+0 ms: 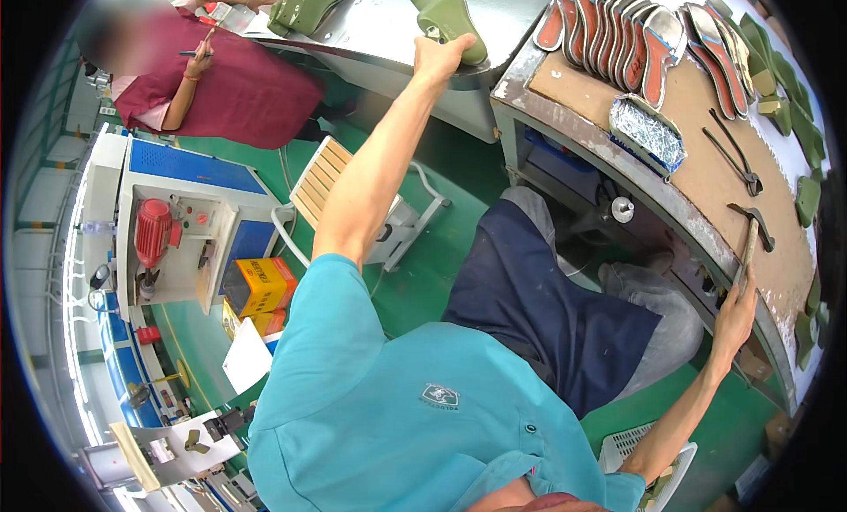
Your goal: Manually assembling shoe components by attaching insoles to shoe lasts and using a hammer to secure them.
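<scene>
clasping hammer [751, 239] at bench edge [694, 219]: right grip [737, 316]; left grip [437, 59] holding green shoe last [443, 9], bare metal tabletop [384, 20] alongside.

Ok so the fingers of the left hand [437, 60] are gripping a green shoe last [446, 11] at the near edge of the shiny metal desk [384, 18], with more green lasts [309, 5] near its left end. Right hand [736, 320] has a hammer [752, 239] by the handle at the near edge of the brown desk [781, 283]. Pincers [748, 172] lie just beyond it, a box of silvery bits [647, 131] sits on that same edge, and soles [609, 31] are lined up toward the left end.
</scene>
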### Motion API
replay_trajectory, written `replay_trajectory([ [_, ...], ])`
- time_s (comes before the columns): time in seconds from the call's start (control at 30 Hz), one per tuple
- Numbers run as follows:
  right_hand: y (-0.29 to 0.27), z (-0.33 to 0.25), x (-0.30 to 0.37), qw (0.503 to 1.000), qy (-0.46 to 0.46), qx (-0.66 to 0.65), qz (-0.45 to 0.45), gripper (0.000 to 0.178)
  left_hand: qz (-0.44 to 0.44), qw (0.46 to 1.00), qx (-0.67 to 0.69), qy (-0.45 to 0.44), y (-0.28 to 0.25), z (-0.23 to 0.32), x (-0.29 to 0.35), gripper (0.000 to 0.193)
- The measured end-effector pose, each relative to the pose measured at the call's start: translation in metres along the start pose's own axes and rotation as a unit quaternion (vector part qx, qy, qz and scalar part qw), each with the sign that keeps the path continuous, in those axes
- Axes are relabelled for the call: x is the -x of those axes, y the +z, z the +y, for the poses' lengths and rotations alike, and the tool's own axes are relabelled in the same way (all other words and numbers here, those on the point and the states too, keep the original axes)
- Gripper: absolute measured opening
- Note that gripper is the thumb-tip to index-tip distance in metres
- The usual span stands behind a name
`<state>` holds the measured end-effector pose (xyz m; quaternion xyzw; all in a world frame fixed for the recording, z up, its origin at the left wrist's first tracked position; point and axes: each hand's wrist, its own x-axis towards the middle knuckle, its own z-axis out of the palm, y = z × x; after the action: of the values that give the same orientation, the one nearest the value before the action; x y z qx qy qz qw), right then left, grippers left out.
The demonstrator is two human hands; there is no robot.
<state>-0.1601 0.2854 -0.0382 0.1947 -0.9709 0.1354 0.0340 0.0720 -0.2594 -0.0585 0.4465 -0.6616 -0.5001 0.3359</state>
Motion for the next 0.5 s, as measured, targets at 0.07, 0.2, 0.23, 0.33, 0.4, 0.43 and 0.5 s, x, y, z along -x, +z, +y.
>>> replay_trajectory([
  [0.07, 0.000, 0.001, -0.003, 1.000, -0.007, 0.006, 0.013, 0.042, -0.028, 0.999, 0.015, 0.009, 0.005, 0.010, -0.001, 0.063],
  [0.2, 0.011, -0.003, -0.017, 0.996, -0.067, -0.016, 0.050, 0.043, -0.003, 0.999, -0.006, -0.034, 0.012, 0.011, -0.023, 0.073],
  [0.23, 0.012, -0.007, -0.019, 0.996, -0.071, -0.018, 0.051, 0.043, 0.015, 0.999, -0.012, -0.035, 0.015, 0.011, -0.028, 0.076],
  [0.33, 0.018, -0.018, -0.029, 0.997, -0.069, 0.011, 0.026, 0.043, 0.046, 0.998, -0.011, -0.039, 0.020, 0.011, -0.031, 0.080],
  [0.4, 0.020, -0.010, -0.028, 0.995, -0.079, 0.043, 0.034, 0.043, 0.071, 0.996, 0.049, -0.011, 0.019, 0.008, -0.032, 0.079],
  [0.43, 0.018, -0.009, -0.026, 0.996, -0.078, 0.033, 0.038, 0.043, 0.096, 0.993, 0.072, 0.003, 0.017, 0.004, -0.037, 0.073],
  [0.5, 0.018, -0.008, -0.021, 0.995, -0.084, 0.021, 0.050, 0.043, 0.127, 0.987, 0.100, 0.023, 0.006, 0.007, -0.044, 0.067],
])
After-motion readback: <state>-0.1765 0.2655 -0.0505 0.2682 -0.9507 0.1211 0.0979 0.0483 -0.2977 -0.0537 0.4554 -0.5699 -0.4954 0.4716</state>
